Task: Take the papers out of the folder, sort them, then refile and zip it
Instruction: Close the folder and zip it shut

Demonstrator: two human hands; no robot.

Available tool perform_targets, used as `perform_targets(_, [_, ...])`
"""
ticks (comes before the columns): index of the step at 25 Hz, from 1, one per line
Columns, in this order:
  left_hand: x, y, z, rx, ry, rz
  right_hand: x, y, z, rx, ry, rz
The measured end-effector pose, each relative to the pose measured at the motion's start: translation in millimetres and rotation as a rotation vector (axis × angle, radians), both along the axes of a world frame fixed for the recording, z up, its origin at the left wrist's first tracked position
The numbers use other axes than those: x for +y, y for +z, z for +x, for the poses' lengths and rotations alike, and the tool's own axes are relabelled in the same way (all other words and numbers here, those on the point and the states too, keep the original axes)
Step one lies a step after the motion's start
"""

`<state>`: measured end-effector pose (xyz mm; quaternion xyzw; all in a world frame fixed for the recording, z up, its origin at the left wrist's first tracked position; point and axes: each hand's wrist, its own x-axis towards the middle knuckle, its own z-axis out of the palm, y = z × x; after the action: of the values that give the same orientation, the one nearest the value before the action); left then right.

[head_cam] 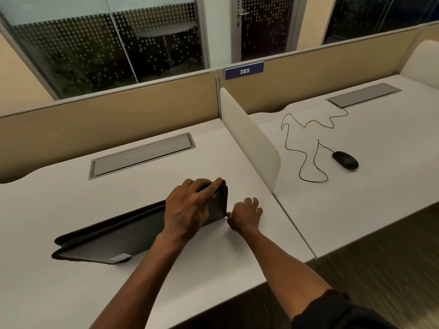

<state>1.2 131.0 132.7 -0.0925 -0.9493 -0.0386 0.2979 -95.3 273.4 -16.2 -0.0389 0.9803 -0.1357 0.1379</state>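
The dark folder (133, 236) lies flat on the white desk (213, 269). The left hand (187, 210) presses its right end with spread fingers; the right hand (244, 216) pinches at the corner, apparently the zip pull. A steady hold-down and a pull along the edge should work best.

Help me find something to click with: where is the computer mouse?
In the head view, the black mouse lies on the neighbouring desk at the right, beyond the white divider, with its cable looping to its left.
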Motion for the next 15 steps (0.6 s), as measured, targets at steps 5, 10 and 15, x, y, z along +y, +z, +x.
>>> perform_targets(5, [-2.8, 0.6, 1.2, -0.023, -0.034, 0.025, 8.8, 14.6, -3.1, -0.021, 0.009, -0.117])
perform_targets(10, [-11.1, 0.4, 10.9, -0.013, -0.072, 0.199, 24.7, 104.8, 2.3, 0.19, -0.284, -1.012])
perform_targets(15, [-1.6, -1.5, 25.6, 0.164, -0.019, 0.375, -1.6, 197.4, 19.6, 0.533, 0.462, -0.842])
